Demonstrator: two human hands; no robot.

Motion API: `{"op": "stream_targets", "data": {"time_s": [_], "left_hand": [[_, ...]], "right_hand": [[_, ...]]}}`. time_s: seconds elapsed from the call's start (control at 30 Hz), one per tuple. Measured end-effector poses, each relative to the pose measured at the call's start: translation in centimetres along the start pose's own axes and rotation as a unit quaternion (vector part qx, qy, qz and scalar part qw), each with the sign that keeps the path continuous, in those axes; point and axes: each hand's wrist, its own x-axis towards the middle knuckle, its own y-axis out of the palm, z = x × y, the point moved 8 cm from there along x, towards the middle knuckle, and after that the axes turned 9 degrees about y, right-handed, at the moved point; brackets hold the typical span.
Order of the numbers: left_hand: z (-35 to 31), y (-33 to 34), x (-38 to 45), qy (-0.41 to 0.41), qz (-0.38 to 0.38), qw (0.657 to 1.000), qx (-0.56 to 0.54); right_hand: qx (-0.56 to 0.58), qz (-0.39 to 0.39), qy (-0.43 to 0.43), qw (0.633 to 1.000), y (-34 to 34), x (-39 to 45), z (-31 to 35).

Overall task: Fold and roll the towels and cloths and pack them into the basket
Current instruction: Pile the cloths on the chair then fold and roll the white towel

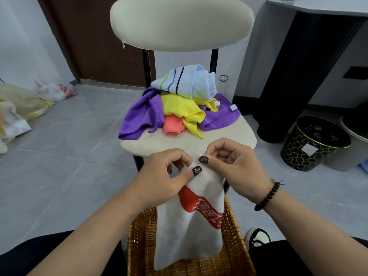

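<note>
The white towel [191, 232] with the red printed band hangs from your two hands, its top edge pinched up over the front of the chair seat and its lower part draping down into the wicker basket [235, 255] that sits between your knees. Judge it as light and thoroughly limp: it has a fluffy pile, it sags straight down under its own weight, and it will hold no shape unless you keep tension on it or lay it flat. The pile should give your fingertips plenty of grip, so slipping is unlikely; bunching is the greater nuisance. Your left hand [165, 176] has its thumb and curled fingers closed on the top edge, and your right hand [237, 168] pinches the same edge just beside it, the two thumbs nearly touching. To fold it cleanly you would do best to slide the hands apart along that edge to the corners, so the cloth spreads instead of hanging as a narrow rope. Beyond the towel, the remaining work lies heaped on the chair [229, 134]: a purple cloth [137, 118], a yellow cloth [179, 106], a coral cloth [172, 126] and a striped pale blue towel [191, 82] on top, all equally soft and crumpled. A dark patterned bin [310, 148] stands on the floor to your right.
</note>
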Motion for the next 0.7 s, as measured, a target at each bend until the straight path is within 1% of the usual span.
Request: {"op": "stream_targets", "data": {"time_s": [0.1,0.17,0.33,0.4,0.47,0.5,0.7], "left_hand": [[0.4,0.3,-0.2,-0.010,0.006,1.000,-0.007],[0.2,0.4,-0.2,-0.003,0.003,1.000,-0.004],[-0.3,-0.1,-0.2,0.021,-0.030,0.999,-0.040],[-0.5,-0.9,-0.1,0.032,-0.062,0.996,-0.056],[-0.3,-2.0,0.0,0.034,-0.107,0.991,-0.075],[-0.1,-2.6,0.1,0.033,-0.126,0.988,-0.084],[2.2,-5.8,-0.2,-0.011,-0.222,0.968,-0.114]], "right_hand": [[-0.014,-0.006,0.003,1.000,-0.1,-0.1,-0.4],[-0.019,-0.002,0.004,1.000,0.0,0.0,-0.8],[-0.047,0.062,-0.002,0.997,1.1,-0.1,-1.3],[-0.126,0.082,-0.010,0.989,1.7,-0.4,-1.7],[-0.226,0.094,-0.008,0.969,2.2,-0.7,-2.4],[-0.256,0.100,-0.002,0.961,2.3,-0.7,-2.7],[-0.333,0.109,0.035,0.936,1.5,-0.6,-3.5]]}}
